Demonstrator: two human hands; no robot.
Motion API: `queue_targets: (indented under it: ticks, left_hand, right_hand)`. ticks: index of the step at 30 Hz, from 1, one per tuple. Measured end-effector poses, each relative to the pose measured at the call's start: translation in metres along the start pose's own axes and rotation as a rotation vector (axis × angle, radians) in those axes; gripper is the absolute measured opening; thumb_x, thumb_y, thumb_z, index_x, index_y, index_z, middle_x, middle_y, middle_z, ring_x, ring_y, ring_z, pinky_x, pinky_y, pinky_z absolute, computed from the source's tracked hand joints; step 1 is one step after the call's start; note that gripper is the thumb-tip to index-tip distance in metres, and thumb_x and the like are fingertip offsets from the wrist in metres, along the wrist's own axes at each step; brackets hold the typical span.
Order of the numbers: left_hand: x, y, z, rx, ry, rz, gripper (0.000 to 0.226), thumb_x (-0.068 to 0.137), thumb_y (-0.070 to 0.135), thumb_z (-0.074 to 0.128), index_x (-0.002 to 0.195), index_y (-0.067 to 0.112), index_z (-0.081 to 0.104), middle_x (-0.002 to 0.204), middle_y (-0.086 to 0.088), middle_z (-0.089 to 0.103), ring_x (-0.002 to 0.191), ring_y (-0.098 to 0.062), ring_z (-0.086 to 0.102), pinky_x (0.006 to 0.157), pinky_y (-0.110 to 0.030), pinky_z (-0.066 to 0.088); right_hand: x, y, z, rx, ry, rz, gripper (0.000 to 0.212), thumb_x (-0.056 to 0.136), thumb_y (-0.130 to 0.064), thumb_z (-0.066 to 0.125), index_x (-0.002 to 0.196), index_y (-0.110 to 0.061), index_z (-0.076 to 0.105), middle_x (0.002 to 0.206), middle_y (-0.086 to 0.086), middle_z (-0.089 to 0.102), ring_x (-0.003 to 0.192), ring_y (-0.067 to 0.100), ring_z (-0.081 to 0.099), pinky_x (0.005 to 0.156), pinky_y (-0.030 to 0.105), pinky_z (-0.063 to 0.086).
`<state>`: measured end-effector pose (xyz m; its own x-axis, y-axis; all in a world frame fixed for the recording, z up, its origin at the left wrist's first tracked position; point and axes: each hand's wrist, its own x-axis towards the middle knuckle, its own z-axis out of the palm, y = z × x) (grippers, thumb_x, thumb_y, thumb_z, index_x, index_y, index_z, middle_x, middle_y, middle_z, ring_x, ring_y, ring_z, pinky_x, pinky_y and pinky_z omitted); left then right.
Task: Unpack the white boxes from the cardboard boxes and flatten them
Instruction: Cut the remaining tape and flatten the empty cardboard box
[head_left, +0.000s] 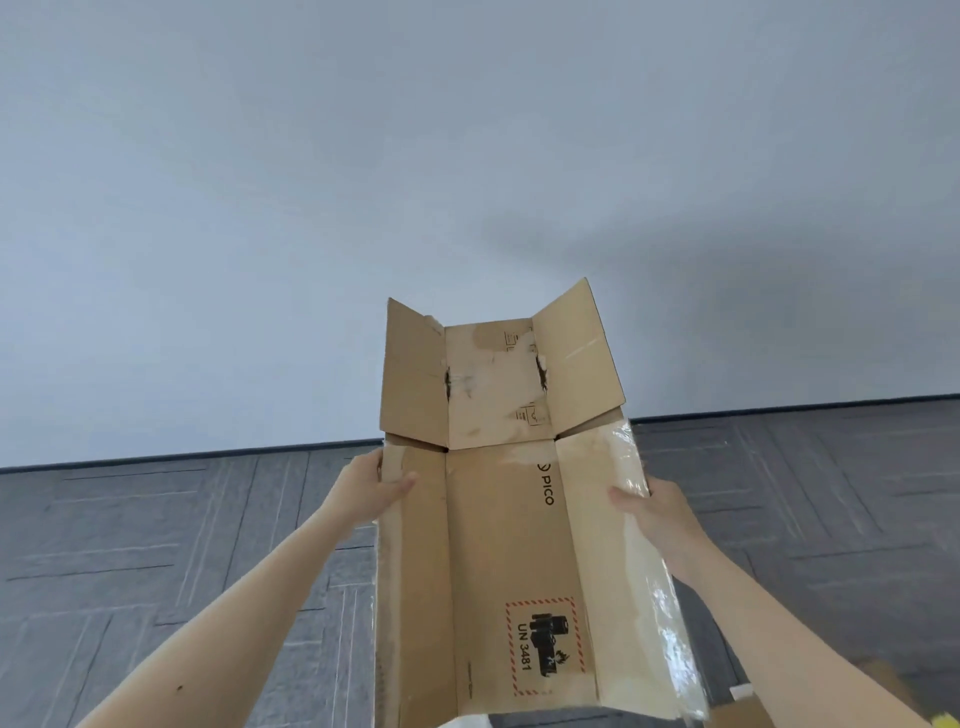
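Note:
I hold a brown cardboard box (498, 561) up in front of me, opened out with its panels and far flaps spread. It carries a PICO mark, a red-bordered UN 3481 label, and clear tape along its side edges. My left hand (371, 491) grips the left edge, thumb over the inner face. My right hand (657, 514) grips the taped right edge, thumb on the inside. A sliver of something white (467, 722) shows under the box at the bottom edge; I cannot tell what it is.
A plain pale wall (363, 182) fills the upper view and meets grey patterned carpet (156, 545) at a dark skirting line. More brown cardboard (883, 686) lies on the floor at the bottom right.

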<state>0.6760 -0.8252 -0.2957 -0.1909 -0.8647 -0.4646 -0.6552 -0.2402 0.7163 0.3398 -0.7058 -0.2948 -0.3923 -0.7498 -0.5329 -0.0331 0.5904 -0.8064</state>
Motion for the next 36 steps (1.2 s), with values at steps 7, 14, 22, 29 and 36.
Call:
queue_targets:
  ticks: [7, 14, 22, 29, 36]
  left_hand:
    - [0.104, -0.048, 0.008, 0.032, -0.171, -0.099, 0.019, 0.091, 0.033, 0.068, 0.106, 0.021, 0.065, 0.099, 0.005, 0.071, 0.094, -0.016, 0.068, 0.083, -0.035, 0.056]
    - [0.177, -0.098, 0.049, 0.092, -0.252, -0.182, 0.019, 0.093, 0.031, 0.066, 0.107, 0.021, 0.06, 0.099, 0.006, 0.068, 0.095, -0.017, 0.065, 0.083, -0.032, 0.052]
    - [0.244, -0.17, 0.122, 0.108, -0.299, -0.29, 0.019, 0.092, 0.032, 0.067, 0.108, 0.025, 0.059, 0.105, 0.005, 0.068, 0.1, -0.018, 0.065, 0.086, -0.034, 0.053]
    - [0.31, -0.238, 0.187, 0.131, -0.299, -0.341, 0.022, 0.092, 0.032, 0.068, 0.11, 0.026, 0.059, 0.107, 0.004, 0.07, 0.101, -0.019, 0.066, 0.09, -0.036, 0.053]
    - [0.374, -0.295, 0.247, 0.104, -0.278, -0.373, 0.03, 0.093, 0.028, 0.068, 0.121, 0.02, 0.062, 0.11, 0.003, 0.071, 0.101, -0.019, 0.067, 0.093, -0.042, 0.055]
  right_hand:
    - [0.071, 0.023, 0.047, -0.053, 0.041, 0.194, 0.01, 0.092, -0.016, 0.066, 0.099, -0.011, 0.072, 0.091, 0.007, 0.076, 0.086, 0.026, 0.072, 0.075, 0.036, 0.057]
    - [0.144, 0.074, 0.076, -0.094, 0.026, 0.319, 0.013, 0.094, -0.016, 0.064, 0.104, -0.01, 0.07, 0.094, 0.006, 0.073, 0.086, 0.022, 0.07, 0.066, 0.029, 0.051]
    - [0.228, 0.157, 0.094, -0.147, -0.021, 0.422, 0.01, 0.095, -0.016, 0.062, 0.095, -0.01, 0.07, 0.094, 0.008, 0.072, 0.081, 0.019, 0.065, 0.065, 0.027, 0.047]
    - [0.312, 0.251, 0.114, -0.144, -0.043, 0.453, 0.012, 0.094, -0.018, 0.064, 0.098, -0.008, 0.07, 0.091, 0.003, 0.071, 0.081, 0.016, 0.064, 0.064, 0.027, 0.046]
    - [0.384, 0.333, 0.131, -0.116, -0.045, 0.443, 0.012, 0.094, -0.018, 0.064, 0.103, -0.011, 0.068, 0.094, 0.001, 0.07, 0.083, 0.013, 0.063, 0.064, 0.024, 0.045]
